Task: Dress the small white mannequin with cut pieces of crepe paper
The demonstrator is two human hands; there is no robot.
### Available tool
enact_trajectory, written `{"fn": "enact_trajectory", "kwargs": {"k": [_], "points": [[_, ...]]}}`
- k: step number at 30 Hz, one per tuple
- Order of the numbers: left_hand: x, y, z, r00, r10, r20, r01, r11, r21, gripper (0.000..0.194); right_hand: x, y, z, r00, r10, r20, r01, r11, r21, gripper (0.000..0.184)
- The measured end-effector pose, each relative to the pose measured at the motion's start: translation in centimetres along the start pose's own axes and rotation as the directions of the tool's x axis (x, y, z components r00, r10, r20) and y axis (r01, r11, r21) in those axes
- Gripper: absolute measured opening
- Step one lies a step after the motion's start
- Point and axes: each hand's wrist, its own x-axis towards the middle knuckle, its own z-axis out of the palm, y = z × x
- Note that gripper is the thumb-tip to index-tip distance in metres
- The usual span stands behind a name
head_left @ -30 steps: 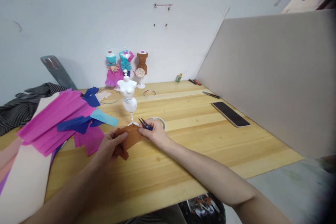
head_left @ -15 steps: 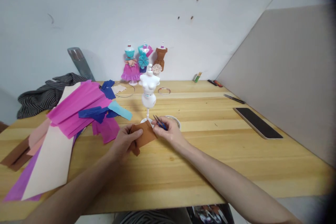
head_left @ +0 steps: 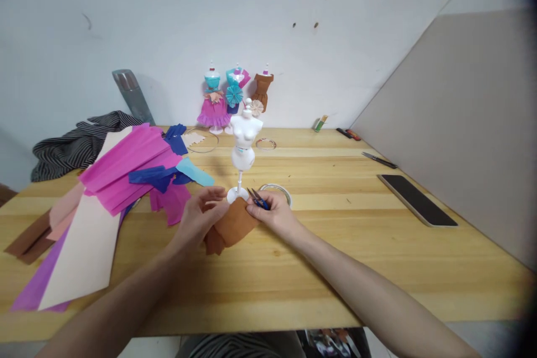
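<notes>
A brown piece of crepe paper [head_left: 234,226] lies on the wooden table [head_left: 319,257] between both my hands. My left hand [head_left: 200,217] pinches its left edge. My right hand [head_left: 274,214] grips its right edge and also holds small blue-handled snips [head_left: 257,198], blades pointing up and left. Just behind the paper stands a bare white mini mannequin [head_left: 244,142] on a round foot.
Pink, blue, cream and brown paper sheets [head_left: 121,170] spread over the left of the table. Three dressed mini mannequins [head_left: 235,95] stand at the wall. A roll of clear tape [head_left: 277,190] sits behind my right hand. A phone [head_left: 416,199] and scissors [head_left: 380,160] lie right.
My view has turned left and the scene has shifted right. My hands have turned the brown paper, which now hangs lower and wider between them.
</notes>
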Motion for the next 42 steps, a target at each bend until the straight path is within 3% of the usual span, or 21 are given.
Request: {"fn": "enact_trajectory", "kwargs": {"k": [2, 5, 8, 10, 17, 22, 26, 35, 42], "points": [[0.1, 0.1, -0.1, 0.998, 0.055, 0.035, -0.059, 0.991, 0.123, 0.036, -0.3, -0.5, 0.0, 0.999, -0.002, 0.044, 0.005, 0.999, -0.053, 0.021], [0.0, -0.3, 0.2, 0.986, 0.009, 0.169, -0.048, 0.973, 0.227, 0.021, -0.6, -1.0, 0.0, 0.998, -0.026, 0.060, 0.034, 0.990, -0.135, 0.017], [-0.4, -0.9, 0.5, 0.945, -0.158, 0.285, 0.103, 0.975, 0.198, 0.024, -0.7, -1.1, 0.0, 0.997, -0.048, 0.059, 0.057, 0.985, -0.163, 0.015], [-0.5, -1.1, 0.5, 0.925, -0.222, 0.307, 0.198, 0.974, 0.109, 0.032, -0.7, -1.1, -0.1, 0.997, -0.054, 0.053, 0.061, 0.988, -0.140, 0.017], [-0.5, -0.4, 0.3, 0.958, -0.207, 0.197, 0.243, 0.953, -0.180, 0.034, -0.5, -1.3, -1.6, 0.993, -0.106, 0.047, 0.109, 0.991, -0.083, 0.042], [-0.6, 0.0, 0.1, 0.978, -0.183, 0.102, 0.200, 0.960, -0.198, 0.032, -0.5, -1.8, -2.6, 0.988, -0.109, 0.111, 0.122, 0.984, -0.128, 0.049], [-0.4, -0.5, 0.0, 0.989, -0.138, 0.055, 0.146, 0.974, -0.176, 0.033, -0.3, -2.3, -3.0, 0.988, -0.079, 0.130, 0.099, 0.982, -0.161, 0.041], [-0.8, -1.3, 0.4, 0.966, -0.130, 0.221, 0.165, 0.976, -0.144, 0.040, -0.4, -1.0, -0.6, 0.996, 0.066, 0.064, -0.069, 0.997, 0.044, 0.033], [-1.0, -1.8, 0.6, 0.937, -0.266, 0.227, 0.299, 0.947, -0.121, 0.044, -0.7, -0.9, -0.6, 0.987, 0.007, 0.158, 0.000, 0.999, -0.042, 0.042]]}}
